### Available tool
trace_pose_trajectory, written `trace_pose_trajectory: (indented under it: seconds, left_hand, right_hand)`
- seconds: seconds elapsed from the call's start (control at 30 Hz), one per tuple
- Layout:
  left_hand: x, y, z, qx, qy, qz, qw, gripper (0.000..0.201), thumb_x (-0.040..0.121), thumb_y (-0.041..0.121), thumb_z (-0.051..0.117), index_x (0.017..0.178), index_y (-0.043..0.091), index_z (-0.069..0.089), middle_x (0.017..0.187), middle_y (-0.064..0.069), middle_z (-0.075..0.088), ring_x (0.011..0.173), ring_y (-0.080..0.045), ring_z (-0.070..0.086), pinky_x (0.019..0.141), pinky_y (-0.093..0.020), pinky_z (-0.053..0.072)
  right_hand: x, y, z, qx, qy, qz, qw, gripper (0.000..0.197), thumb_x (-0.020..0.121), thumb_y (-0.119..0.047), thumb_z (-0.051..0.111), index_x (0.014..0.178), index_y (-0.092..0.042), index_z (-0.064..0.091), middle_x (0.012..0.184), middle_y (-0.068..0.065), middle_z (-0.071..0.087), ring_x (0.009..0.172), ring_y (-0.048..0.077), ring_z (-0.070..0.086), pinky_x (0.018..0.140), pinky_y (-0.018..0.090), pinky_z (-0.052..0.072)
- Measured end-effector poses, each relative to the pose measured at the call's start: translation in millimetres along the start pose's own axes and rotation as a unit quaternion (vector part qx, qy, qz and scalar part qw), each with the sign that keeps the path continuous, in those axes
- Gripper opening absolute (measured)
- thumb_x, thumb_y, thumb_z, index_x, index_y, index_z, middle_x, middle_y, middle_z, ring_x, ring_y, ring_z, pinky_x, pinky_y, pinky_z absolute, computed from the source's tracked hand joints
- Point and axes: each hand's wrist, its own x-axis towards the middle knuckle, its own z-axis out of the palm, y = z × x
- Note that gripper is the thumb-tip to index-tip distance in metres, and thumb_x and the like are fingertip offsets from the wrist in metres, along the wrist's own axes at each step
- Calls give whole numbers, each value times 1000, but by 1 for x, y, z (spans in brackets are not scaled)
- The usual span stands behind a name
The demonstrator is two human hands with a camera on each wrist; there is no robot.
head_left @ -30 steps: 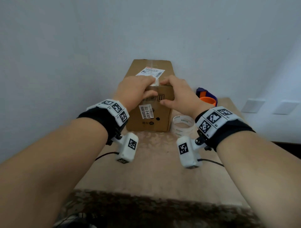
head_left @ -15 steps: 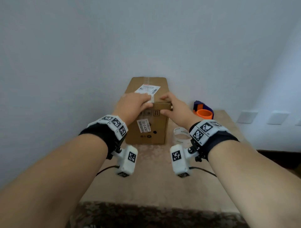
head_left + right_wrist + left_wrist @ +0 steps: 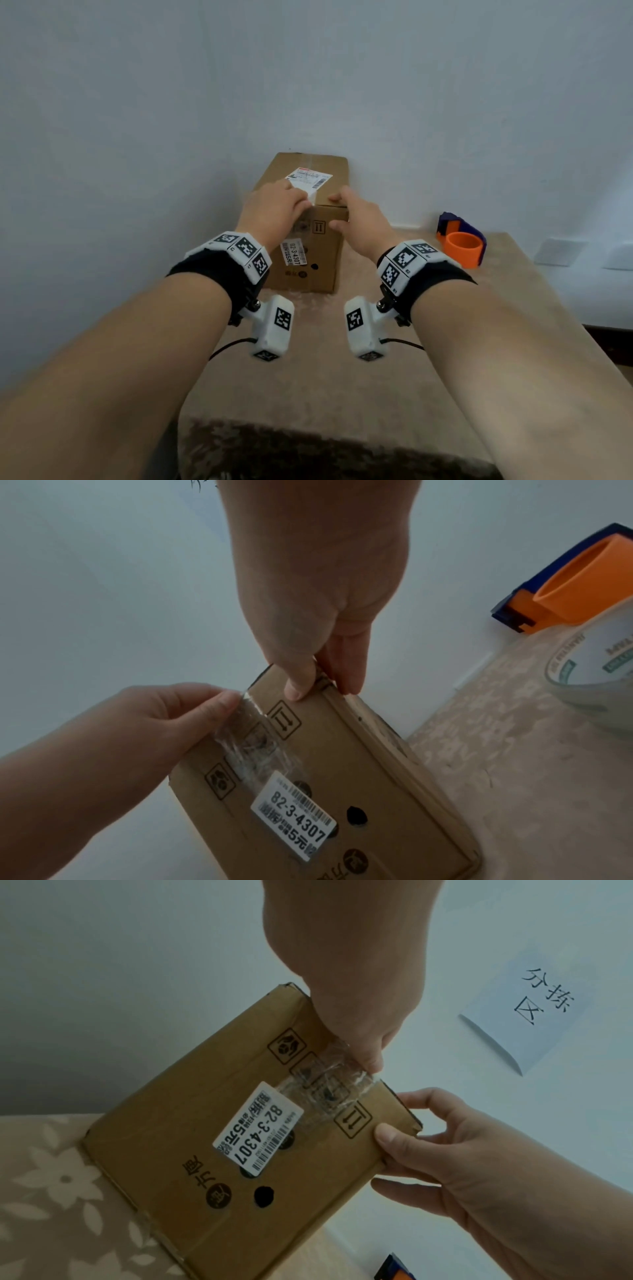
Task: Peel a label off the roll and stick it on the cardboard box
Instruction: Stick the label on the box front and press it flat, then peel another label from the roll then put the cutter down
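Cardboard box (image 3: 323,263) | left hand (image 3: 274,212), right hand (image 3: 363,222) pinch top edge | dispenser (image 3: 462,246), roll (image 3: 589,696) beside

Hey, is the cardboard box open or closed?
Closed: the cardboard box has top flaps flat under a white label; the left hand pinches clear tape at its front edge.

Cardboard box (image 3: 192,1145), centre frame: matt brown board, dry-looking, raw corrugated edges.
Clear tape (image 3: 325,1080) across its face: glossy, crinkled film.
White sticker (image 3: 258,1127): smooth printed paper.
Tablecloth (image 3: 51,1191), lower left: soft matt cloth with a flower pattern.
Dispenser (image 3: 589,580), upper right: smooth orange plastic.
Roll (image 3: 589,674), right edge: glossy, translucent.
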Motion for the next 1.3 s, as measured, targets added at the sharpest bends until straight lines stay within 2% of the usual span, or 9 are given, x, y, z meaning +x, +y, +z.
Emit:
trace_pose_trajectory:
  seconds: [0.17,0.3,0.57,0.73,0.87,0.97,1.13,1.2,1.3]
  left_hand:
    - [-1,-1,-2,-6,-1,0,1000,36,98,38,41,114,16,64,112,-7,62,101,-25,57,88,-41,48]
    - [-2,3,-13,11,-21,9,1000,40,97,39,43,128,17,56,128,-8,56,115,-27,53,96,-42,43]
    - [-8,77,-25,-39,22,109,993,34,96,26,46,125,14,58,134,-7,52,126,-26,45,106,-43,37]
    - [-12,138,0,-55,-58,176,981,32,96,27,47,123,17,59,129,-5,55,122,-25,47,102,-39,36]
    - [-19,171,51,-48,-176,164,969,34,96,28,46,127,16,56,132,-6,54,123,-26,48,101,-39,36]
    - [-27,184,86,-101,-249,147,952,30,94,26,51,120,12,59,126,-8,60,114,-27,55,93,-32,41]
    - [-33,176,107,-145,-270,88,948,21,92,18,51,84,2,62,95,-16,67,91,-32,61,80,-40,46]
    - [-37,165,107,-230,-243,75,939,22,92,16,53,89,-1,66,83,-12,64,80,-24,58,74,-37,45]
    - [-47,151,95,-343,-240,62,906,17,94,12,55,92,0,67,77,0,62,68,-2,53,65,-18,38]
  right_hand:
    - [-2,2,-13,-58,-62,-19,996,51,90,-10,58,136,-18,37,133,11,57,112,28,58,89,29,42]
    - [-15,4,-36,-90,-53,-18,994,58,92,-12,56,143,-18,28,136,17,51,120,29,53,97,35,42]
    - [-62,42,-87,-116,-45,38,992,43,93,-17,55,134,-19,41,130,14,55,117,26,53,96,33,41]
    - [-101,79,-105,-128,-25,122,984,37,93,-21,52,130,-20,47,128,3,57,115,20,55,75,16,35]
    - [-120,121,-95,-45,0,177,983,39,93,-14,53,131,-11,47,130,11,55,117,26,54,91,31,45]
    - [-127,144,-78,21,7,223,975,42,92,-8,54,133,-6,46,133,17,51,120,32,51,98,47,49]
    - [-133,158,-52,2,-22,208,978,67,86,-14,65,144,-7,32,149,13,39,135,26,39,111,36,34]
    - [-133,151,-48,19,-38,192,981,84,81,-20,72,148,-9,22,154,10,30,140,24,32,113,34,29]
    - [-128,134,-48,14,-48,150,987,99,75,-27,78,150,-8,15,156,9,26,142,21,29,112,28,27]
